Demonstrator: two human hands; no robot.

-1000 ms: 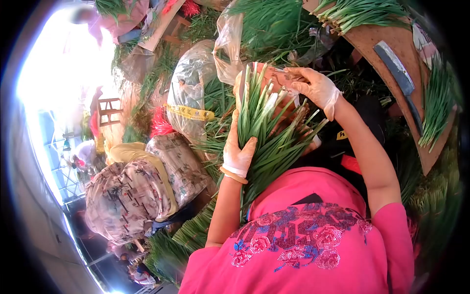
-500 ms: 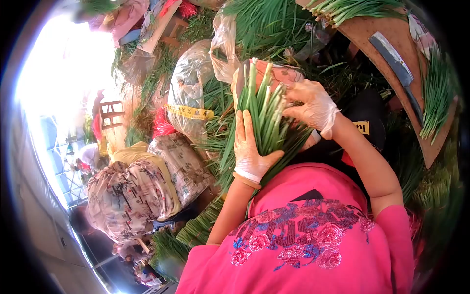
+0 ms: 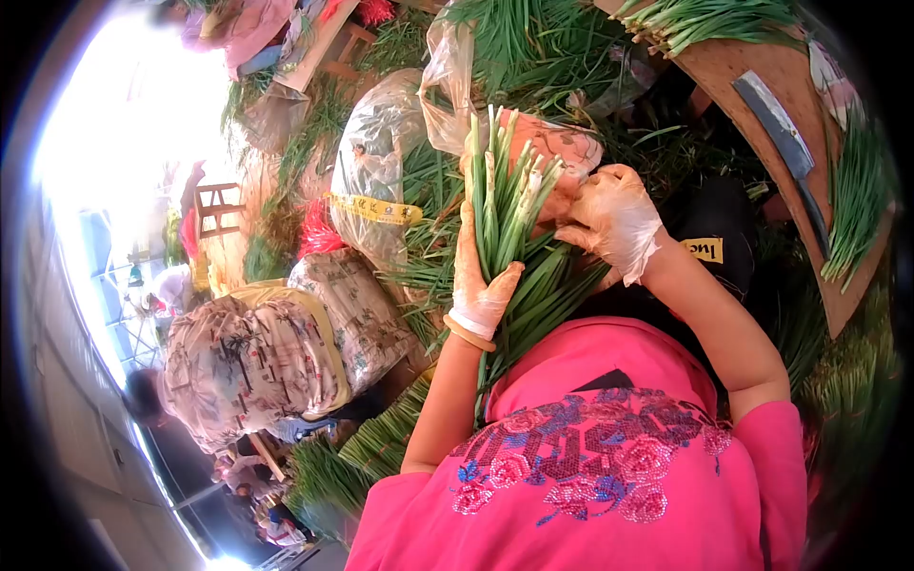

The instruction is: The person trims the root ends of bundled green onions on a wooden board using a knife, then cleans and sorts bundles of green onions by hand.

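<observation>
My left hand (image 3: 481,285), in a thin clear glove with a band at the wrist, is wrapped round a bunch of green stalks (image 3: 505,205). The pale cut ends point up and the long leaves hang down over my lap. Just right of the bunch is my right hand (image 3: 609,217), also gloved, with its fingers bent together; whether anything small is between them is too unclear to tell. Behind the bunch lies a pinkish-orange patterned cloth (image 3: 562,152).
A knife (image 3: 776,124) lies on a wooden board (image 3: 738,59) at the upper right, between two piles of stalks. A clear plastic bag (image 3: 371,157) with yellow tape stands left of centre. Below it, a person in a patterned top (image 3: 252,366) bends over.
My right hand has moved from the stalk ends slightly right and down, and its fingers have curled in. The bunch is more upright, with its pale ends more spread.
</observation>
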